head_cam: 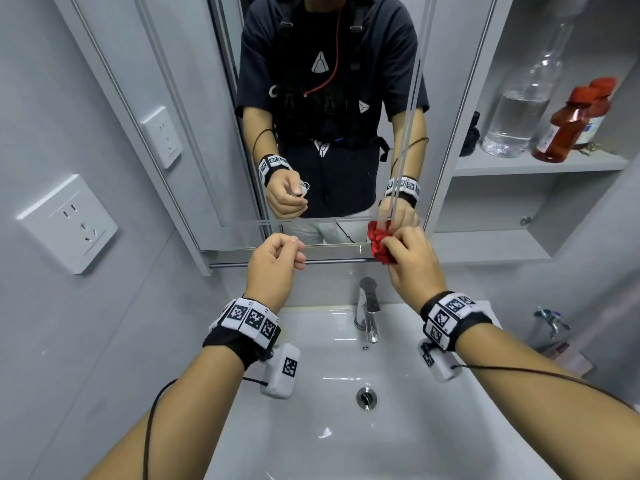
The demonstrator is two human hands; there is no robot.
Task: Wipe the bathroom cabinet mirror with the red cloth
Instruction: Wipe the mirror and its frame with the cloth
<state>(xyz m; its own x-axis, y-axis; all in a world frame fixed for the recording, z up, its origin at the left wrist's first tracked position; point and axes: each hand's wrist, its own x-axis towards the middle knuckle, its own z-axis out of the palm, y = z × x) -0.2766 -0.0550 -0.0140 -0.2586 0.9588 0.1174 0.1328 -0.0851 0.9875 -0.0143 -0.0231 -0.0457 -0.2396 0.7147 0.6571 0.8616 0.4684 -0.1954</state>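
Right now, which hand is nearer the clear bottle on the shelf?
Right. The right hand, gripping the red cloth, is below-left of the clear bottle; the left hand is farther left.

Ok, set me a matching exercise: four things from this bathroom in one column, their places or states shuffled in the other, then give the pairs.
Column one
1 red cloth
2 left hand
3 faucet
4 clear bottle

Column two
A on the shelf right of the mirror
B fingers curled, left of the cloth
C at the back of the sink
D bunched in the right hand at the mirror's lower edge

Pairs: 1-D, 2-B, 3-C, 4-A
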